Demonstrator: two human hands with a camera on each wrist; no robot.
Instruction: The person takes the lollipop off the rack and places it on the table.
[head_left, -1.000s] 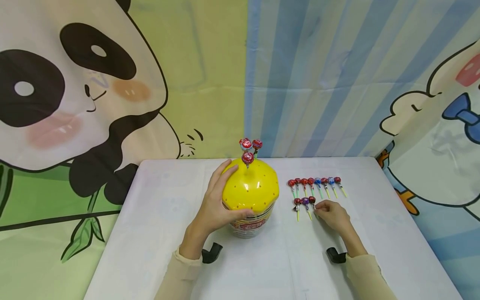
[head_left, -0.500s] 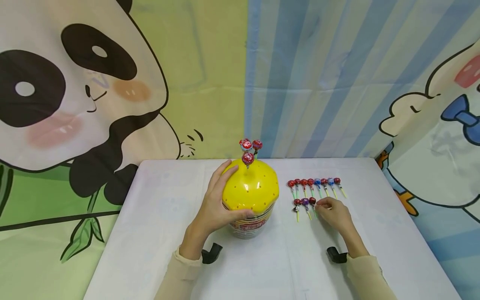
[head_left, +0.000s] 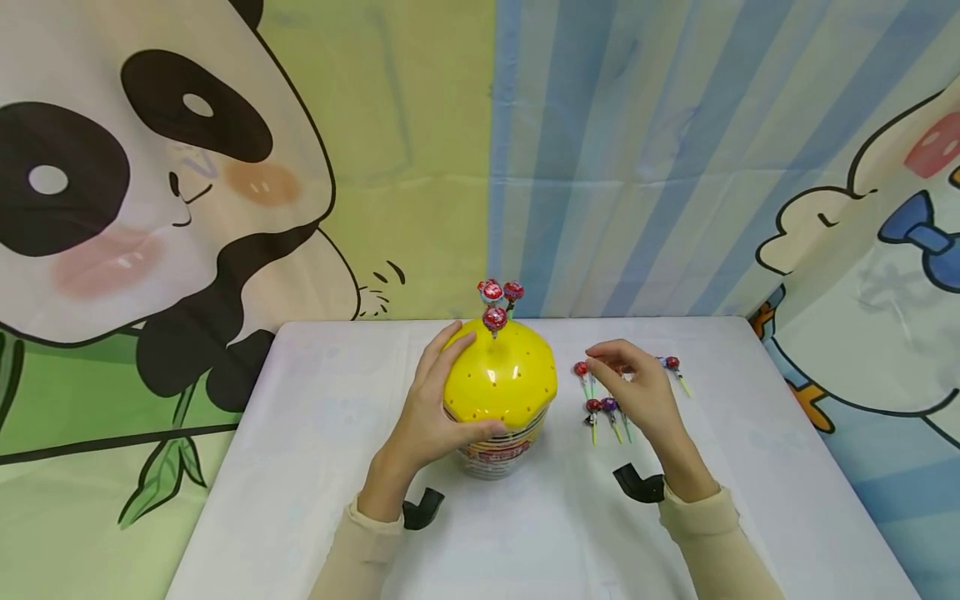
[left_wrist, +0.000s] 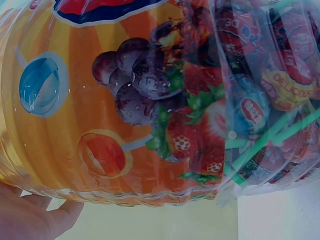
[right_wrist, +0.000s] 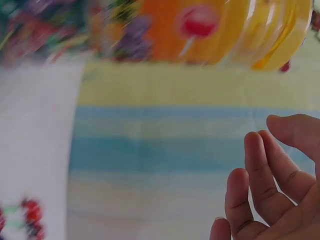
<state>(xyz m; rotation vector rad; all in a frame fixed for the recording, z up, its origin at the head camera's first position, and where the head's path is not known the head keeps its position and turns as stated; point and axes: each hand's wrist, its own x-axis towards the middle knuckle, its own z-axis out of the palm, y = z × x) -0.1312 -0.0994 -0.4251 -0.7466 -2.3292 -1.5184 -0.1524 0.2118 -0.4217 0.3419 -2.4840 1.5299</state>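
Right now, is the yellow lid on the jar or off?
On: in the head view, the yellow lid covers the top of the jar, and the left hand holds the lid.

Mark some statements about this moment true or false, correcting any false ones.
1. The left hand grips the round yellow plastic lid. True.
2. The right hand is holding something. False: its fingers are empty.
3. Round, foil-like wrapped lollipops stand on the lid. True.
4. The clear ribbed plastic jar lies on its side. False: the jar stands upright.
5. Loose stick lollipops lie right of the jar. True.
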